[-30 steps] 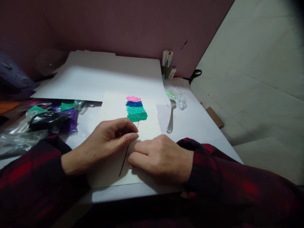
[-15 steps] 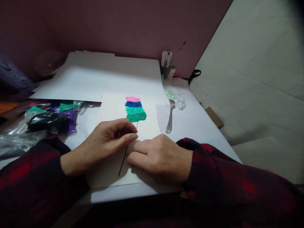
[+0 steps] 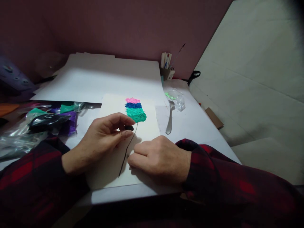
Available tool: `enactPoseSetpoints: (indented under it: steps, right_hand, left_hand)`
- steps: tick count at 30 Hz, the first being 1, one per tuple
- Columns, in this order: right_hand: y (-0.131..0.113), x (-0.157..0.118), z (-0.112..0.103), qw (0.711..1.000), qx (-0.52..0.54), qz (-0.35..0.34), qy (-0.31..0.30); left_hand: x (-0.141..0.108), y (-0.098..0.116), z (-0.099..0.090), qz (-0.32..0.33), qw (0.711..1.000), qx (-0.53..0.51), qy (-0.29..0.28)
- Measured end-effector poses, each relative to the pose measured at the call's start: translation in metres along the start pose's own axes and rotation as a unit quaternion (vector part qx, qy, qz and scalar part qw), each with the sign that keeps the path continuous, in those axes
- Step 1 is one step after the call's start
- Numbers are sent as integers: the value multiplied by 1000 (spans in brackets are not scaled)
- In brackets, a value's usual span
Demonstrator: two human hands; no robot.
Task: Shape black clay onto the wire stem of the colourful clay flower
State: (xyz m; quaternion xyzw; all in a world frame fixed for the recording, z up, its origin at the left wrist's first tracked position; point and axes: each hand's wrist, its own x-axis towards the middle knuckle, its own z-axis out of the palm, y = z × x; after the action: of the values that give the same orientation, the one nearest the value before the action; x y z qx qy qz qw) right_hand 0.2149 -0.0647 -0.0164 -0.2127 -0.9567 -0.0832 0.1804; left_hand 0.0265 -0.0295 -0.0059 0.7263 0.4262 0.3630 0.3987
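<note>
Left hand (image 3: 104, 129) had been shifted off the dark line (image 3: 127, 148); a dark lump (image 3: 129, 128), earlier mostly hidden, was exposed, clamped between thumb and fingers above the pale sheet (image 3: 114, 109). Right hand (image 3: 159, 158) was curled there; contents could not be told. White tabletop (image 3: 197, 126) was left open from fork (image 3: 169, 120) to right edge, backed by mauve wall (image 3: 133, 25).

Craft desk (image 3: 194, 129) with pens (image 3: 166, 60), paper (image 3: 106, 79)

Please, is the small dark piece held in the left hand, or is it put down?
Held: the left hand has the small dark piece between thumb and forefinger.
</note>
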Motion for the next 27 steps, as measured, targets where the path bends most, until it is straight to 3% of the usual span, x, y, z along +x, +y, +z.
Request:
enactPoseSetpoints:
  steps: [8,13,16,18,21,24,27]
  right_hand:
    - [0,0,-1,1000,10,-1,5]
    - [2,1,0,1000,29,3,3]
    - [4,1,3,996,83,20,6]
    - [5,2,2,989,138,52,-20]
    - [6,9,-9,968,199,109,-107]
    - [4,23,-25,960,173,106,-191]
    - [-3,38,-31,967,103,89,-217]
  left_hand:
    - [0,9,2,-15,1000,2,7]
    - [-1,3,4,-44,998,-45,8]
    - [0,-1,4,-30,997,-75,1]
    - [1,-1,4,-16,996,-84,5]
    - [2,3,3,-17,997,-81,3]
    - [2,7,2,-17,999,-44,-4]
    - [2,8,2,-25,999,-21,-3]
